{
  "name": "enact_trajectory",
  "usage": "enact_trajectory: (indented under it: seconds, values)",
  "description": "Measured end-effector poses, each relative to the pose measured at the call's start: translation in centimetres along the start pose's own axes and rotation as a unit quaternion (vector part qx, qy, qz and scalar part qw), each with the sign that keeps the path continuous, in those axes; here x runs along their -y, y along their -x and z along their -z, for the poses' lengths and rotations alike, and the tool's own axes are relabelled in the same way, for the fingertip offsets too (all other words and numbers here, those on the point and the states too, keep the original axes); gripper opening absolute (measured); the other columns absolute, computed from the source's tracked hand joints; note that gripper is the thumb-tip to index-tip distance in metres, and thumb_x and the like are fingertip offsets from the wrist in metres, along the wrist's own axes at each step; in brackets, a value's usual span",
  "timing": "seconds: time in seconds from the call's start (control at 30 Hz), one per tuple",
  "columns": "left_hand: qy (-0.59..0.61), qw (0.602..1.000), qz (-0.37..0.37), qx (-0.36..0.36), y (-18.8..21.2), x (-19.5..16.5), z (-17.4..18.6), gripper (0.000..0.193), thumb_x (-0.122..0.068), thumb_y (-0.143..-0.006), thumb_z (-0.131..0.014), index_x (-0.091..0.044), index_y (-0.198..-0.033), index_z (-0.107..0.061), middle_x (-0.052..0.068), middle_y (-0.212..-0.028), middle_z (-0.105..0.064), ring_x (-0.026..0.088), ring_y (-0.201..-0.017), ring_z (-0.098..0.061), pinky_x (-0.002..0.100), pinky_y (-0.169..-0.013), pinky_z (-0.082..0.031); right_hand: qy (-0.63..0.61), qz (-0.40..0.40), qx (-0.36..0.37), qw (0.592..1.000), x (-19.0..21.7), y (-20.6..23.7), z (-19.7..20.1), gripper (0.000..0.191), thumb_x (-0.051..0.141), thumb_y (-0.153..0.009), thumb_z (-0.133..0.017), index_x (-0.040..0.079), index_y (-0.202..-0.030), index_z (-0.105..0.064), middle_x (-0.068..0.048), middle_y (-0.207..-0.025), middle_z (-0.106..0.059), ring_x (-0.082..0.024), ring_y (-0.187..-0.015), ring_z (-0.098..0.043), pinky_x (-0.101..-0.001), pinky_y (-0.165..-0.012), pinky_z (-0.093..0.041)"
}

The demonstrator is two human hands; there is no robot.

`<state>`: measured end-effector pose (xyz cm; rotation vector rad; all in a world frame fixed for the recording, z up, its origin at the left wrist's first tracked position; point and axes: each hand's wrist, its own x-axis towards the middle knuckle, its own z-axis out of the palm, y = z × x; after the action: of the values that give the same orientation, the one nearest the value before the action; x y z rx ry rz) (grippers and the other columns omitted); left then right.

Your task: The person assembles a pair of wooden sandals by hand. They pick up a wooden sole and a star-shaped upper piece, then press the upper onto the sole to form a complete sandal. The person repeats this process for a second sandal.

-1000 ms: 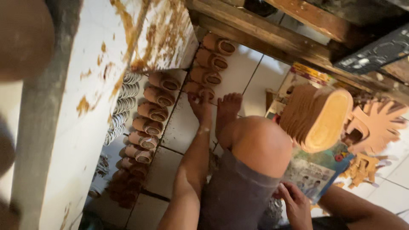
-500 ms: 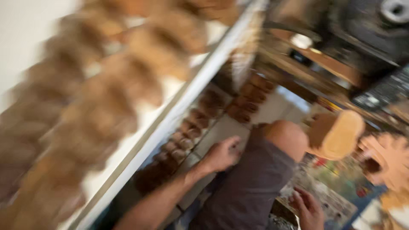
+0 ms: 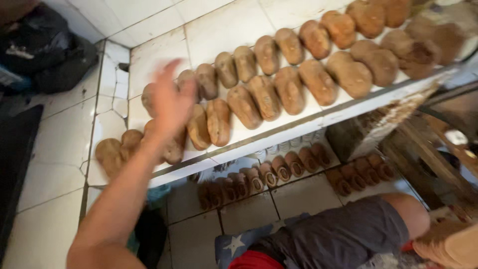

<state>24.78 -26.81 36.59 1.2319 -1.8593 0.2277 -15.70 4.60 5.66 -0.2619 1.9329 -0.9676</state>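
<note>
**Left hand raised over rows of brown clay pieces on a tiled shelf**

The left hand point(image 3: 172, 102) is lifted above the white tiled shelf point(image 3: 224, 30), blurred by motion, its fingers spread and loose with nothing held in them. The forearm runs down from it toward seven o'clock, to the bottom edge of the view. The hand is over the left end of the rows of clay pieces point(image 3: 279, 82): rounded, shoe-shaped brown forms laid side by side in two lines that climb from eight o'clock to two o'clock across the shelf. Whether the hand touches the pieces beneath it cannot be told through the blur. Just at its four o'clock lies one clay piece point(image 3: 218, 121) of the front row, and at its seven o'clock the last two pieces point(image 3: 110, 154) sit at the shelf's near left end.

Beyond the shelf's front edge point(image 3: 318, 122), lower down, more hollow clay forms point(image 3: 279, 169) stand in rows on the tiled floor point(image 3: 249, 211), their open mouths facing up. At five o'clock in the view the person's bent leg in grey shorts point(image 3: 343, 236) crosses the bottom, the bare knee point(image 3: 411, 214) pointing to three o'clock. A dark bag point(image 3: 45, 55) rests at ten o'clock, at the far left corner beside the shelf. The right hand does not appear.
</note>
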Motion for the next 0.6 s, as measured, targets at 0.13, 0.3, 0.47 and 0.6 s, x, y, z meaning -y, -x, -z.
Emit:
enact_trajectory:
  seconds: [0.13,0.3,0.47,0.6]
  values:
    - [0.059,0.893,0.403,0.191,0.2,8.4,3.3,0.065,-0.040,-0.080,-0.080,-0.003,-0.130,-0.062,0.016,-0.117,-0.070,0.030,-0.107,-0.067,0.041,-0.090,-0.052,0.001,0.015,0.003,1.000,-1.3,-0.7,0.9,0.055,0.024,-0.097,-0.061,0.003,-0.146,-0.049,-0.020,-0.125,-0.062,-0.029,-0.114,-0.061,-0.0466,-0.095,-0.051]
    - [-0.041,0.896,0.399,0.192,0.0,10.4,0.7,0.053,-0.041,-0.090,-0.075,0.004,-0.117,-0.072,0.021,-0.110,-0.074,0.033,-0.098,-0.071,0.044,-0.084,-0.054,-0.003,0.044,0.000,0.999,-2.4,-4.5,0.6,0.060,0.026,-0.096,-0.060,0.004,-0.150,-0.044,-0.021,-0.132,-0.060,-0.031,-0.121,-0.058,-0.0492,-0.099,-0.049]
    - [-0.039,0.973,0.226,0.038,-2.1,5.5,3.3,0.040,-0.035,-0.090,-0.077,-0.001,-0.111,-0.078,0.020,-0.108,-0.072,0.031,-0.095,-0.067,0.041,-0.084,-0.051,-0.059,0.170,-0.012,0.984,0.8,-1.3,0.1,0.066,0.027,-0.095,-0.059,0.006,-0.154,-0.040,-0.021,-0.139,-0.058,-0.033,-0.128,-0.056,-0.0518,-0.103,-0.047]
    - [0.121,0.960,0.231,0.106,1.2,-4.3,6.4,0.043,-0.040,-0.088,-0.077,-0.002,-0.107,-0.077,0.016,-0.100,-0.077,0.025,-0.091,-0.067,0.039,-0.082,-0.053,-0.278,0.346,0.187,0.876,8.3,7.4,-3.8,0.070,0.029,-0.095,-0.058,0.007,-0.157,-0.036,-0.022,-0.144,-0.056,-0.035,-0.134,-0.054,-0.0538,-0.106,-0.046]
